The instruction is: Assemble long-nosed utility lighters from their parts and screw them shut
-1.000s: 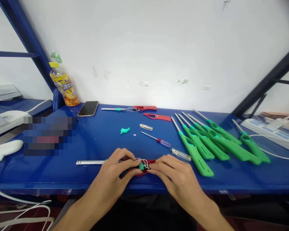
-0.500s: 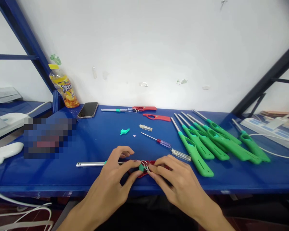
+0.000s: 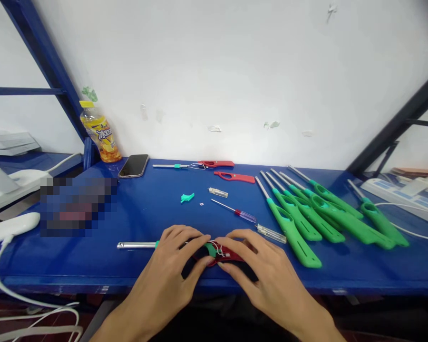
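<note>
An opened red lighter (image 3: 233,255) lies sideways near the table's front edge, between my hands. Its metal tube (image 3: 136,245) points left. My left hand (image 3: 169,266) is closed on it, thumb and fingertips at the green trigger piece (image 3: 210,250). My right hand (image 3: 266,266) grips the red housing from the right, with thumb and fingers on its two edges. Thin white wires (image 3: 219,249) curl out of the housing between my fingertips. Both hands hide parts of the lighter.
Several green lighters (image 3: 292,242) lie at right. Further back are a screwdriver (image 3: 245,216), clear fuel tanks (image 3: 271,233), a loose green trigger (image 3: 187,197), a red half shell (image 3: 235,177) and another opened red lighter (image 3: 217,164). A phone (image 3: 133,166) and bottle (image 3: 103,137) stand left.
My fingers have shifted on the lighter. The right fingertips have come off the wires and now rest on the housing's edges; more red housing shows. The view has tilted slightly.
</note>
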`<action>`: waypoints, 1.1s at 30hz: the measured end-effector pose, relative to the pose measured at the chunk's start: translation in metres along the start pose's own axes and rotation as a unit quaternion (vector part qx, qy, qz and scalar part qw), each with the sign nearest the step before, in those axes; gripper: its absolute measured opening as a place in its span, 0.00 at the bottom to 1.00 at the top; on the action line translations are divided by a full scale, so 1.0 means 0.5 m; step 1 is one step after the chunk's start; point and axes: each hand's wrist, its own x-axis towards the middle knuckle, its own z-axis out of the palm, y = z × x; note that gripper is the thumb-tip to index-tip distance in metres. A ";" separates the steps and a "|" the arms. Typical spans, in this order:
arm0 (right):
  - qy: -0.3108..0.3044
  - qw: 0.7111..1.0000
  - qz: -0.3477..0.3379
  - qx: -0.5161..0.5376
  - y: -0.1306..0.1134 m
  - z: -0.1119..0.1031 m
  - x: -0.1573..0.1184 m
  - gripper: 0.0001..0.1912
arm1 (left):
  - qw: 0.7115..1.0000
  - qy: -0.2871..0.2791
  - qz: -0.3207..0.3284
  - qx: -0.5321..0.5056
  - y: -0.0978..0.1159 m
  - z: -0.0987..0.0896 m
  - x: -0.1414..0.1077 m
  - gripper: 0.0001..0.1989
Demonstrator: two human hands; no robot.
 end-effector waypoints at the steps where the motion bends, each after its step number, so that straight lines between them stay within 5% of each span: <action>1: -0.007 1.000 -0.007 -0.019 0.000 0.000 0.000 0.18 | 1.000 0.010 0.012 0.006 0.000 -0.001 0.000 0.15; 5: -0.017 0.999 -0.011 -0.041 0.001 0.003 0.000 0.18 | 0.999 0.026 0.017 0.021 -0.007 -0.019 -0.003 0.18; 13: -0.017 1.000 0.007 -0.022 -0.001 0.006 -0.001 0.18 | 0.995 -0.044 -0.090 0.025 -0.043 -0.076 -0.012 0.11; 23: -0.016 0.999 0.012 -0.029 0.000 0.007 -0.002 0.17 | 0.992 -0.081 -0.091 -0.021 -0.043 -0.077 -0.008 0.12; 33: -0.026 0.999 0.008 -0.023 0.001 0.006 0.001 0.16 | 0.998 -0.058 -0.030 0.007 -0.024 -0.032 0.001 0.12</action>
